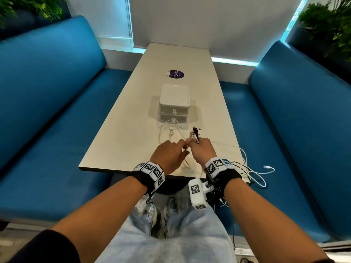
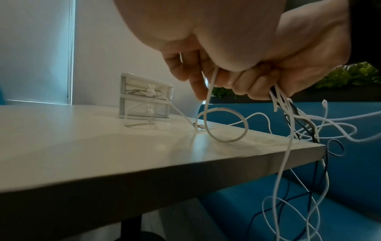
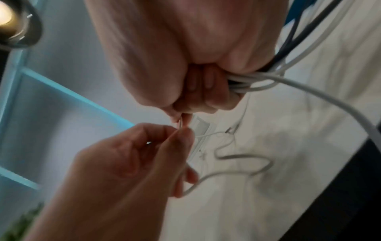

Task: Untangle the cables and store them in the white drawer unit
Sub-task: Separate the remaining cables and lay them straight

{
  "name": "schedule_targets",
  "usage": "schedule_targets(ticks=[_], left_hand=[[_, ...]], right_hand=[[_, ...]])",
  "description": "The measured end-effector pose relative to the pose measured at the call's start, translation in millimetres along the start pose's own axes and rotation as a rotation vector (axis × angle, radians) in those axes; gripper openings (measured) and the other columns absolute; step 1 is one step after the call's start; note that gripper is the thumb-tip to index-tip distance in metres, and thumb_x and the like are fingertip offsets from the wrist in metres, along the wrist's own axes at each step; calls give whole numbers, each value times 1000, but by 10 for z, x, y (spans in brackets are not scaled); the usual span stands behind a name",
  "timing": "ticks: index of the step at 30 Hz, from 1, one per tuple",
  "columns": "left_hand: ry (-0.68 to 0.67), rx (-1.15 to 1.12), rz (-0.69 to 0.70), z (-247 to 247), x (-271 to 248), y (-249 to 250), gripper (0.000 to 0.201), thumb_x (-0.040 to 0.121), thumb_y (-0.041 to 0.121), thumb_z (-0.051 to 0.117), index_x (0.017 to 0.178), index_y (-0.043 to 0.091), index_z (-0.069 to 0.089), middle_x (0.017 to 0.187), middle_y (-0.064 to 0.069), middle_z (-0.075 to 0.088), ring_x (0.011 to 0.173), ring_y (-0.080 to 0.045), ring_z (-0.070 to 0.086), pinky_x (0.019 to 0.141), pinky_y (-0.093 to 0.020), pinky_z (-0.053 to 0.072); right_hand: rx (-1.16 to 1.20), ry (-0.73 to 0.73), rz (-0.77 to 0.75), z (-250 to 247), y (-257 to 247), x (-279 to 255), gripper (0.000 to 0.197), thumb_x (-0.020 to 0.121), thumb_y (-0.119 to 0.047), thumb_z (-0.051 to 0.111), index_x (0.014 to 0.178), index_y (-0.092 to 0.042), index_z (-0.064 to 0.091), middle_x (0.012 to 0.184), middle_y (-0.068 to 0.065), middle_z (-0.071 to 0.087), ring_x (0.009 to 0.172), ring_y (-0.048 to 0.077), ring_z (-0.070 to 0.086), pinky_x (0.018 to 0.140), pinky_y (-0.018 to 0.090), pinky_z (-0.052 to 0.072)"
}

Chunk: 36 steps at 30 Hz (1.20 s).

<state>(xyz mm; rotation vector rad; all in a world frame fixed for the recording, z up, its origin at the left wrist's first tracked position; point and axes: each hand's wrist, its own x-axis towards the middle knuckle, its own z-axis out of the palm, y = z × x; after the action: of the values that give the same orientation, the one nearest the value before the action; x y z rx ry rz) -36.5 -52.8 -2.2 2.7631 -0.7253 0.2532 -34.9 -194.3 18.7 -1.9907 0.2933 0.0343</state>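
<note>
My right hand (image 1: 197, 144) grips a bundle of white and black cables (image 1: 195, 134), plug ends sticking up out of the fist (image 3: 206, 84). The bundle's loose lengths (image 1: 253, 172) spill over the table's near right corner and hang tangled (image 2: 299, 163). Just left of the fist, my left hand (image 1: 185, 148) pinches one thin white cable (image 3: 206, 135) with thumb and forefinger (image 3: 181, 130). That cable loops on the table (image 2: 226, 127). The white drawer unit (image 1: 174, 103) stands behind, both drawers closed, with a dark cable (image 2: 140, 93) showing in the top one.
Another white cable (image 1: 165, 130) lies coiled before the drawer unit. A purple sticker (image 1: 176, 74) sits farther back on the narrow table (image 1: 117, 149). Blue benches (image 1: 57, 111) flank both sides. Plants (image 1: 332, 25) stand behind the right bench.
</note>
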Motion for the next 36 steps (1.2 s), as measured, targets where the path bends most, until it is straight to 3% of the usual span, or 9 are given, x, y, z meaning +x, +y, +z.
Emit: schedule_targets(ticks=[4, 12, 15, 19, 23, 26, 31, 34, 36], left_hand=[[-86, -36, 81, -10, 20, -145, 32, 100, 39, 42, 104, 17, 65, 85, -8, 69, 84, -32, 59, 75, -40, 45], [-142, 112, 142, 42, 9, 142, 40, 104, 35, 34, 140, 18, 36, 82, -10, 68, 70, -35, 62, 57, -37, 42], [-213, 212, 125, 75, -31, 155, 30, 104, 39, 36, 123, 18, 46, 90, -6, 69, 77, -32, 65, 59, -36, 44], [-300, 285, 66, -10, -64, -16, 47, 102, 53, 30, 98, 15, 57, 89, -9, 66, 81, -32, 63, 61, -34, 35], [-350, 343, 52, -86, -190, -257, 49, 104, 51, 24, 104, 18, 60, 93, -10, 65, 84, -32, 61, 67, -35, 34], [-329, 356, 114, -13, -161, -195, 43, 106, 45, 27, 106, 15, 58, 95, -11, 67, 87, -33, 60, 78, -36, 32], [-294, 338, 141, 48, -25, 3, 38, 106, 41, 32, 103, 11, 55, 91, -12, 68, 81, -35, 62, 67, -34, 34], [-300, 347, 129, 66, 4, 45, 35, 106, 39, 34, 103, 11, 55, 90, -12, 67, 78, -35, 63, 60, -34, 34], [-303, 333, 115, 89, 17, 43, 32, 106, 37, 36, 108, 11, 54, 92, -11, 67, 81, -35, 64, 58, -35, 33]], right_hand=[[-276, 8, 18, -19, 112, 37, 25, 93, -24, 51, 90, -15, 74, 97, 7, 73, 95, 27, 63, 80, 29, 45], [-198, -58, 69, -41, 237, 70, 29, 95, -34, 52, 87, -10, 66, 81, 9, 66, 77, 28, 61, 65, 29, 42], [-322, -108, 87, -114, 319, 79, 25, 94, -29, 54, 88, -9, 68, 87, 12, 67, 85, 31, 62, 70, 30, 43], [-688, -9, 47, -320, 427, 92, 29, 96, -29, 49, 110, -8, 64, 110, 18, 66, 102, 38, 61, 80, 37, 49], [-696, 71, 127, -607, 532, 139, 31, 99, -25, 44, 119, -8, 61, 115, 20, 65, 104, 39, 61, 84, 38, 49], [-615, 17, 71, -550, 513, 116, 30, 100, -25, 42, 117, -7, 59, 115, 18, 64, 108, 39, 59, 88, 38, 48], [-380, -90, -39, -318, 328, 11, 22, 100, -22, 40, 103, -10, 58, 100, 14, 65, 87, 37, 66, 78, 47, 57], [-326, -133, -91, -218, 261, -27, 27, 99, -32, 40, 87, -14, 57, 83, 12, 67, 76, 33, 67, 76, 46, 56], [-214, -195, -81, -158, 233, -47, 26, 94, -34, 41, 78, -20, 57, 68, 2, 62, 59, 24, 60, 64, 43, 52]])
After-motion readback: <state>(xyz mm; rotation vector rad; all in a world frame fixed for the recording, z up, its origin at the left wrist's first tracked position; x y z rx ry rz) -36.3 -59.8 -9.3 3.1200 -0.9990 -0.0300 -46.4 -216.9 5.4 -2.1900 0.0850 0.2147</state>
